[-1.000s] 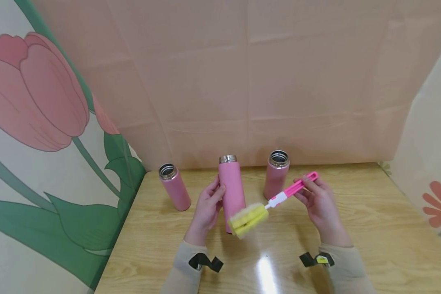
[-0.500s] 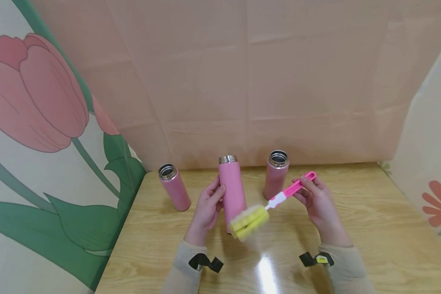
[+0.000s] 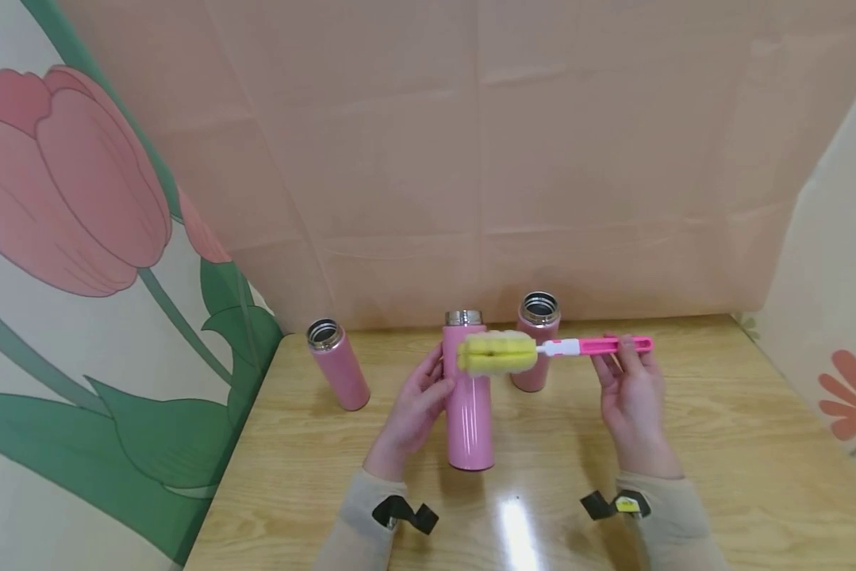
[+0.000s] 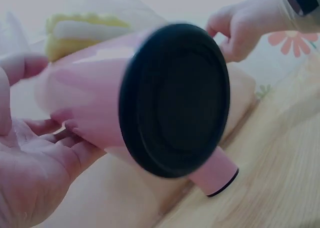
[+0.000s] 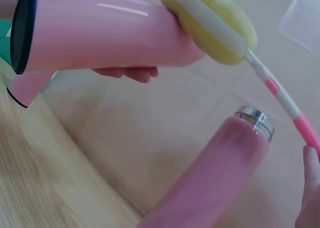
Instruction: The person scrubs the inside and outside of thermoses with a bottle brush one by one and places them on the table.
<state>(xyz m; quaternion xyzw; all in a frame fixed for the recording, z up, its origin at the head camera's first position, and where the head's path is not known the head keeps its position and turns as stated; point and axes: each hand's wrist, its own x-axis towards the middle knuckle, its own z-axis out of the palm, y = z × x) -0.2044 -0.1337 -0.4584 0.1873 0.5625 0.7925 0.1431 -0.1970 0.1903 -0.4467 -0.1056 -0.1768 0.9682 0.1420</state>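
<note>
My left hand [image 3: 419, 408] grips a pink bottle [image 3: 469, 428] with a bare metal neck, held up off the table; its dark base [image 4: 175, 100] faces the left wrist camera. In my right hand [image 3: 633, 388] is the pink handle of a bottle brush [image 3: 560, 346], pinched between thumb and fingers. The brush lies level, pointing left. Its yellow and white sponge head [image 5: 215, 25] is beside the upper side of the held bottle, covering part of it in the head view. Whether sponge and bottle touch, I cannot tell.
Two more pink bottles without lids stand on the wooden table [image 3: 292, 492]: one at the left [image 3: 342, 369], one behind the brush [image 3: 535, 377]. A peach cloth backdrop [image 3: 399, 159] hangs behind. Flower-printed walls rise at both sides.
The brush has swung up from a downward slant to level, its head rising along the bottle. The held bottle has shifted right and tilted differently. My right hand moved slightly right.
</note>
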